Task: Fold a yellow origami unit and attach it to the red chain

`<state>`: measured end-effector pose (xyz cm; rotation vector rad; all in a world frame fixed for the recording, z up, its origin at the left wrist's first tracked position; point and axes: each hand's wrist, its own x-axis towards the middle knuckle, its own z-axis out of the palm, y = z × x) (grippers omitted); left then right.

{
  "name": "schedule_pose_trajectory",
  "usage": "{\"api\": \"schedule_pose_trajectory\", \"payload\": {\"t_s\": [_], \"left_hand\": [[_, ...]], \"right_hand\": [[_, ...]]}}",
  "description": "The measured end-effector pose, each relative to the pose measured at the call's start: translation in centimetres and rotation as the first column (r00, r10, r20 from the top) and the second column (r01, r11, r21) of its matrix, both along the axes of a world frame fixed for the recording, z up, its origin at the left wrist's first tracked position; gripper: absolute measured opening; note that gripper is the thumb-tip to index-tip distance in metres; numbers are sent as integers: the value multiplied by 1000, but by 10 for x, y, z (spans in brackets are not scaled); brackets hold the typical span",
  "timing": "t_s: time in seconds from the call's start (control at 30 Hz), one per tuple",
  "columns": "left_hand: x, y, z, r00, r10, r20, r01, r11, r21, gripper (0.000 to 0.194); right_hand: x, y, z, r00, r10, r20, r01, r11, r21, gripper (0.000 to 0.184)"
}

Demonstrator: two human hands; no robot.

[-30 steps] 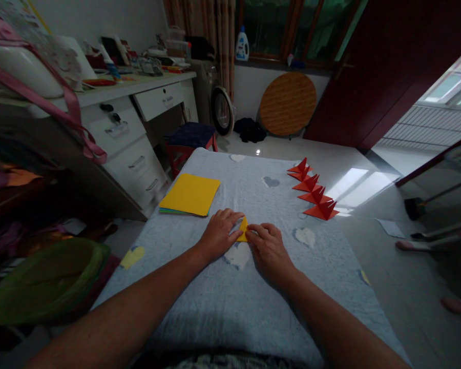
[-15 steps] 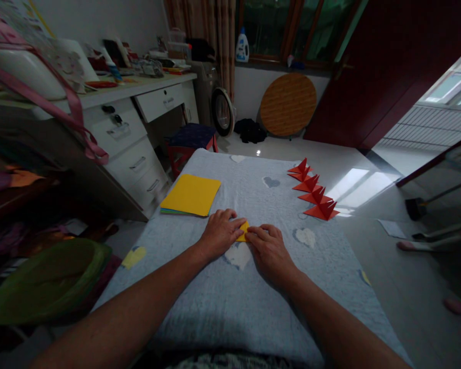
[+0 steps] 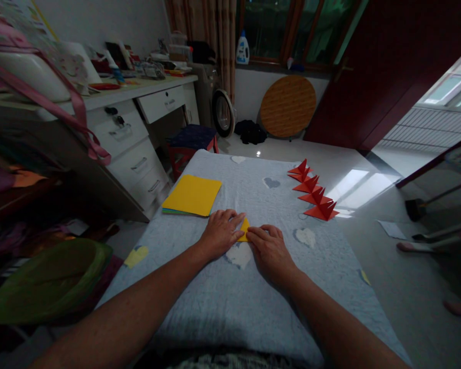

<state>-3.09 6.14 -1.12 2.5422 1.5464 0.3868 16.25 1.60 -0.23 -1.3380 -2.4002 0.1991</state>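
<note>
Between my hands, a small folded piece of yellow origami paper (image 3: 245, 229) lies on the cloth-covered table (image 3: 230, 307). My left hand (image 3: 222, 233) has its thumb and index finger at the paper's left side, the fingers bent and close to the cloth. On its right side, the fingertips of my right hand (image 3: 271, 248) press together on the paper's edge. My fingers cover part of the fold. A stack of square coloured paper (image 3: 194, 195), yellow on top, lies beyond my left hand. Several red folded paper pieces (image 3: 319, 211) stand in a row at the far right of the table.
A white desk with drawers (image 3: 128, 138) stands at the left, with a red stool (image 3: 192, 141) beside it. A green-lined basket (image 3: 49, 282) is on the lower left. A round wooden tabletop (image 3: 288, 106) leans against the far wall, near an open washing machine door (image 3: 223, 114).
My hands stay at the yellow paper; the left index finger has lifted slightly, and more of the paper's tip shows. The view has shifted very slightly.
</note>
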Motion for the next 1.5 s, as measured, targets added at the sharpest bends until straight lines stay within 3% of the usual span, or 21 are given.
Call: {"api": "schedule_pose_trajectory", "payload": {"t_s": [0.2,0.5,0.93,1.17,1.5], "left_hand": [[-3,-2,4,994,-14,111,14,1000,2,32],[-1,-4,1,996,-70,55,67,996,58,24],[4,-8,-2,989,-110,-100,124,981,152,31],[3,-7,0,991,-96,-89,107,986,127,25],[0,-6,2,993,-102,-57,107,989,102,30]], "right_hand": [[2,1,-5,1000,9,-15,-9,1000,9,26],[3,1,-7,999,37,-35,-36,999,18,31],[2,0,-4,999,38,-21,-39,999,-6,32],[2,0,-1,998,65,-11,-65,998,-22,43],[0,1,-2,1000,12,21,-11,999,-50,39]]}}
